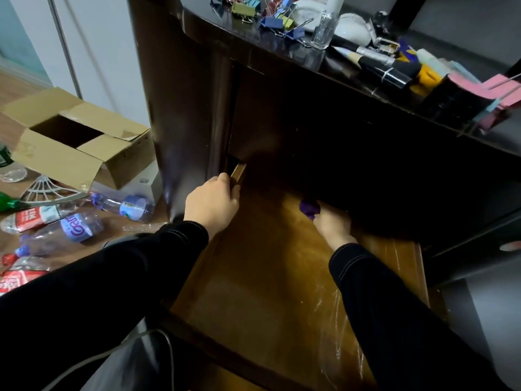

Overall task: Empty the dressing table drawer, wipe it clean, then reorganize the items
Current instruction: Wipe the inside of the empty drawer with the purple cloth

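While the drawer [253, 277] stands pulled out and bare, it gets its wipe.
Nearest, at the drawer's 5 o'clock, only a clear plastic sheet [332, 320] lies on the wood. Further in, the left hand [212, 204] at 10 o'clock hooks its fingers over the side wall, likely to steady it against the rubbing. The right hand [334, 224] at 1 o'clock has its fingers bunched round a purple cloth [308, 208], worked into the shadowed back. Farthest, binder clips [270, 12] and a glass bottle [324, 29] crowd the dressing table [208, 21] top at 12 to 1 o'clock, apparently parked there until the drawer is clean.

A lived-in room at home. A dark dressing table [197, 80] holds cosmetics [377, 63]. A cardboard box [70, 153] and plastic bottles [81, 227] litter the wooden floor [11, 91].
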Demonstrator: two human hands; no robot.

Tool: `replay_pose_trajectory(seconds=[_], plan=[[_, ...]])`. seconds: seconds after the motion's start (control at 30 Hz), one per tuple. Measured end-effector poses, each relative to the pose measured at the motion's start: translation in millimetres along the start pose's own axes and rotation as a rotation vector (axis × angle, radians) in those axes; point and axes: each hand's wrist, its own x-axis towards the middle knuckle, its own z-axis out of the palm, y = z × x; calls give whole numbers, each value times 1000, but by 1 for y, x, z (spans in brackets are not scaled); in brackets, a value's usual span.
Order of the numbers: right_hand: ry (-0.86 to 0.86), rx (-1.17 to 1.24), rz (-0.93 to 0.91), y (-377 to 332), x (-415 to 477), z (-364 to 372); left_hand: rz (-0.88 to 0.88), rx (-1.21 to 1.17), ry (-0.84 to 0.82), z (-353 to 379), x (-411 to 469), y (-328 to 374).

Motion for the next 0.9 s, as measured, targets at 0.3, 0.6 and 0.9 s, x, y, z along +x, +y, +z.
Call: replay_pose_trajectory(seconds=[0.3, 0.6, 0.9], plan=[[-74, -28, -229, -3, -82, 3, -10, -15, -21, -8, -6, 3], [-243, 26, -365, 8, -151, 0, -5, -39, -30, -10, -11, 4], [-4, 105, -70, 13, -25, -3, 5, -4, 27, 6, 0, -3]])
